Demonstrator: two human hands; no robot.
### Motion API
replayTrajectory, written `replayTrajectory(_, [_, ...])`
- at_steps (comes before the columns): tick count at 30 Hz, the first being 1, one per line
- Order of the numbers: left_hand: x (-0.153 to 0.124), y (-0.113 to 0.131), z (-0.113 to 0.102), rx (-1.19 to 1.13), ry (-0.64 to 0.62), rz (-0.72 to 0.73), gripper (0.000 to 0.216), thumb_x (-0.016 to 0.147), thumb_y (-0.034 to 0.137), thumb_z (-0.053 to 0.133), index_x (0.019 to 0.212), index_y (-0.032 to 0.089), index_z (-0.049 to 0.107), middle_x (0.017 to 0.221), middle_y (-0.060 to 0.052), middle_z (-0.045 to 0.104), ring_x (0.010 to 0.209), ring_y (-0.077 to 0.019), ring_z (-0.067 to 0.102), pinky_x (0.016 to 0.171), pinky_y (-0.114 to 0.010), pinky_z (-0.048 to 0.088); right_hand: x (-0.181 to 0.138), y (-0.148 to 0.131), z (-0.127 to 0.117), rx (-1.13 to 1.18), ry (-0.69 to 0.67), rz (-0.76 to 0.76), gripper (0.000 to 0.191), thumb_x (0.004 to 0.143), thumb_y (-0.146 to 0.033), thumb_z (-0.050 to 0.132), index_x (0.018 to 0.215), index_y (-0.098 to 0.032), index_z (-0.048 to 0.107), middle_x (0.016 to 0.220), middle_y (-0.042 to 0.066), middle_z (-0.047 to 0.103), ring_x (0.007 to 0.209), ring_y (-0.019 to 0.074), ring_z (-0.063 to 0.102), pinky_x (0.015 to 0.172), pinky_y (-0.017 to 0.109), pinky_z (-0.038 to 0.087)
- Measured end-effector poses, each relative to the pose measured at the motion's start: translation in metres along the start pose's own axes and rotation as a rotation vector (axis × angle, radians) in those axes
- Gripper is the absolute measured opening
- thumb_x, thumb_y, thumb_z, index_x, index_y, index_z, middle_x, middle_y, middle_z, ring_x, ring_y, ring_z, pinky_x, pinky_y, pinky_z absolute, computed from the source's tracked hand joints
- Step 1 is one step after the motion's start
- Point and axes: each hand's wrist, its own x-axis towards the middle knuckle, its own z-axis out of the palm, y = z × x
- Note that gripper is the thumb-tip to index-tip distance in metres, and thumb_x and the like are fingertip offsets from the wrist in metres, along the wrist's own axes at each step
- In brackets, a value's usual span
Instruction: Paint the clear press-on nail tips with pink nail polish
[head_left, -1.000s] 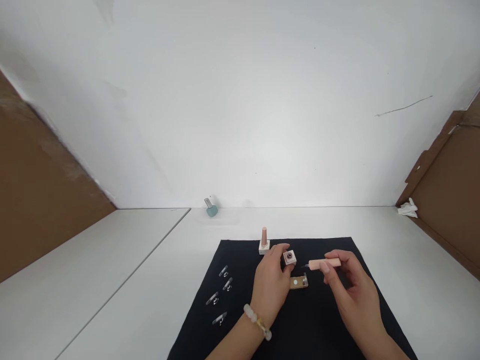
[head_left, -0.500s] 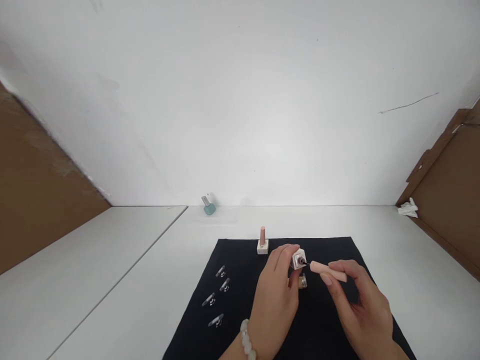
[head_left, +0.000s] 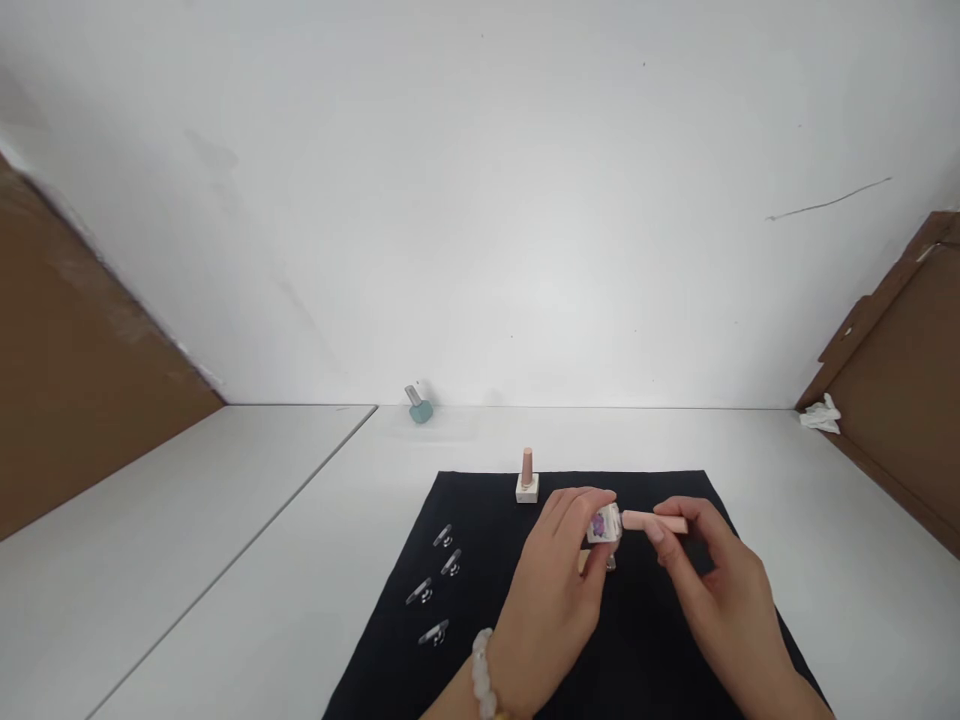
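Note:
A small white nail polish bottle (head_left: 602,525) with a purple print on its side is gripped by my left hand (head_left: 559,590), tilted so its neck points right. My right hand (head_left: 716,590) pinches the pink nail polish cap (head_left: 651,522) between thumb and fingers. The cap lies nearly level, its inner end at the bottle's neck; the brush is mostly hidden. Beneath my left fingers, a small tan and clear object (head_left: 610,563) shows only in part. Just beyond stands another white bottle (head_left: 527,489) with a pink cap, upright on the black cloth (head_left: 637,650).
Several small metal-and-clear pieces (head_left: 433,632) lie on the cloth's left side. At the back, a teal polish bottle (head_left: 421,410) leans over. Crumpled white tissue (head_left: 821,414) sits by the brown right wall (head_left: 900,400). A white wall (head_left: 480,200) rises behind the table.
The cap and its brush have moved in to the bottle's neck; a dark brush stem showed in the gap before. My left hand has turned the bottle so its printed side shows.

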Motion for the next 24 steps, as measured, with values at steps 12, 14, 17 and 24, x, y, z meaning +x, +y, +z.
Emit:
replayTrajectory(12, [0.007,0.004,-0.004,-0.165,-0.061,-0.188,0.04,0.086,0.005,0.064,0.121,0.025,0.066,0.116,-0.004,0.073,0.108,-0.0218,0.07,0.094,-0.035,0.059,-0.003,0.009,0.005,0.093,-0.006,0.062,0.027,0.096,-0.052,0.061,0.103,-0.027,0.07,0.088,0.002,0.074,0.07,0.0202,0.069,0.065,0.029,0.056])
replayTrajectory(14, [0.005,0.003,-0.006,-0.078,-0.055,-0.047,0.039,0.089,0.003,0.06,0.121,0.024,0.067,0.115,-0.005,0.074,0.107,-0.0212,0.069,0.098,-0.035,0.057,-0.001,0.009,0.004,0.138,-0.045,0.121,0.029,0.096,-0.054,0.062,0.1,-0.027,0.07,0.081,0.001,0.072,0.066,0.019,0.067,0.062,0.028,0.055])
replayTrajectory(17, [0.004,0.002,-0.006,-0.03,-0.061,0.091,0.037,0.093,0.003,0.057,0.123,0.023,0.066,0.113,-0.006,0.075,0.105,-0.0215,0.069,0.096,-0.035,0.058,0.008,0.008,0.003,0.299,-0.124,0.25,0.036,0.096,-0.059,0.062,0.093,-0.024,0.068,0.072,0.0,0.068,0.059,0.0167,0.062,0.06,0.027,0.052])
replayTrajectory(24, [0.006,0.001,-0.003,-0.092,-0.024,-0.118,0.039,0.084,0.002,0.073,0.117,0.023,0.068,0.111,-0.004,0.077,0.102,-0.0222,0.073,0.092,-0.036,0.062,0.009,0.014,0.007,0.4,-0.112,0.281,0.04,0.091,-0.062,0.067,0.097,-0.023,0.069,0.071,0.001,0.07,0.066,0.0189,0.066,0.067,0.029,0.055])
